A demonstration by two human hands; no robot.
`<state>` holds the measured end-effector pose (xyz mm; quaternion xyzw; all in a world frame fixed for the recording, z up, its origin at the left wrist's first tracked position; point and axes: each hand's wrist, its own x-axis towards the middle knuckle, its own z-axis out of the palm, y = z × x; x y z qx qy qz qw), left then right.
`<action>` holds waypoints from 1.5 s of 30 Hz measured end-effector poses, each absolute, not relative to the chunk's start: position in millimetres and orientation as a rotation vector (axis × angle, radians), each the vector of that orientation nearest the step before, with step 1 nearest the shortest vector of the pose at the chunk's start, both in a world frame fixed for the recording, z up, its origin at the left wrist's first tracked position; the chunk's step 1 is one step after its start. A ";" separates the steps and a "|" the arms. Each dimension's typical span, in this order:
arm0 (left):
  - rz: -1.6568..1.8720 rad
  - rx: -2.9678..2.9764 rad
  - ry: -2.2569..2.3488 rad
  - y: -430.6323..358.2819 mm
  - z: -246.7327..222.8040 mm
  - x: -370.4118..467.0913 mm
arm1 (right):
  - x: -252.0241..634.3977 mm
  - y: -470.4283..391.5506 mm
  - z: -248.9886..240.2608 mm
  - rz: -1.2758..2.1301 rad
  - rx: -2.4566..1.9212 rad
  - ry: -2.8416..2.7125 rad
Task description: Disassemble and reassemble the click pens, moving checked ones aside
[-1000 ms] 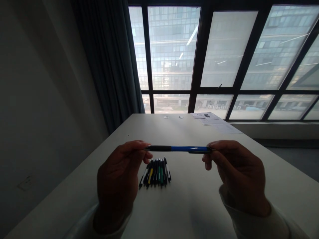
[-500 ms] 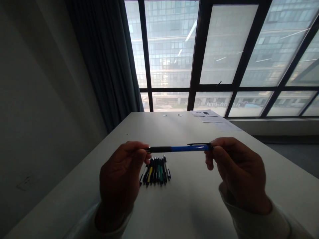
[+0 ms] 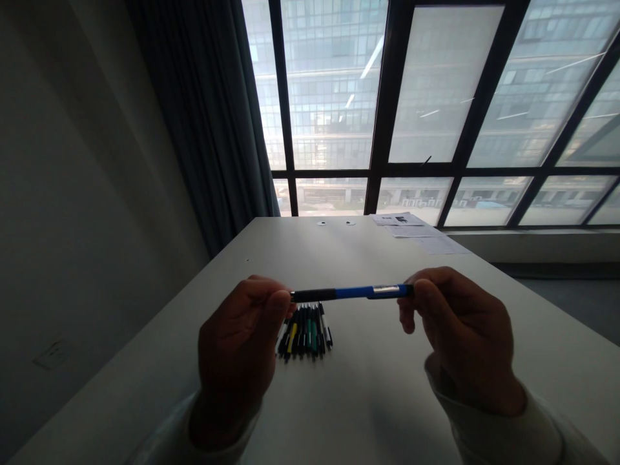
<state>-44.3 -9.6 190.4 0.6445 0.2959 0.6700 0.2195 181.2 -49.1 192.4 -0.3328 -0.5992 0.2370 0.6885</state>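
While pen spans my two hands above desk, nearly level, right end slightly higher, left fingers pinch its tip end, just beside dark grip. Right fingers pinch clip end; clip along lower side, pale label on blue barrel. Other pens lie side by side on desk, nearer left fingers: mostly black, some yellow, green, white. Papers at desk's far right, near window.

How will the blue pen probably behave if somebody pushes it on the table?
The blue pen looks slim and straight, so it is probably stiff and light. Its rounded barrel may roll, though the clip could stop it.
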 end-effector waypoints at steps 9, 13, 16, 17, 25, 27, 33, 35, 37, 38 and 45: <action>1.868 1.898 0.827 -11.4 191.1 -44.8 | 182.5 -49.0 193.0 0.446 -0.805 -1.374; 1.908 1.930 0.836 -12.9 193.4 -41.5 | 181.2 -49.1 192.4 0.415 -0.840 -1.360; 1.919 1.918 0.848 -13.5 193.6 -39.4 | 180.1 -48.6 191.3 0.424 -0.866 -1.349; 1.921 1.921 0.838 -13.7 193.5 -39.0 | 179.8 -48.4 190.9 0.424 -0.869 -1.346; 1.876 1.900 0.863 -16.2 194.5 -39.1 | 179.4 -49.4 192.6 0.388 -0.914 -1.378; 1.876 1.900 0.845 -15.1 194.2 -39.4 | 179.4 -49.5 192.5 0.391 -0.920 -1.378; 1.852 1.883 0.841 -14.2 193.4 -40.1 | 180.4 -49.1 189.1 0.406 -0.907 -1.384; 1.850 1.868 0.864 -14.2 193.4 -39.7 | 180.9 -49.2 188.6 0.412 -0.909 -1.385; 1.844 1.861 0.876 -13.8 193.2 -39.0 | 181.2 -49.1 188.7 0.414 -0.907 -1.400; 1.844 1.857 0.881 -13.6 193.0 -38.7 | 181.2 -48.9 188.9 0.414 -0.906 -1.405; 1.831 1.851 0.923 -14.5 192.7 -39.1 | 180.2 -49.0 190.6 0.431 -0.911 -1.402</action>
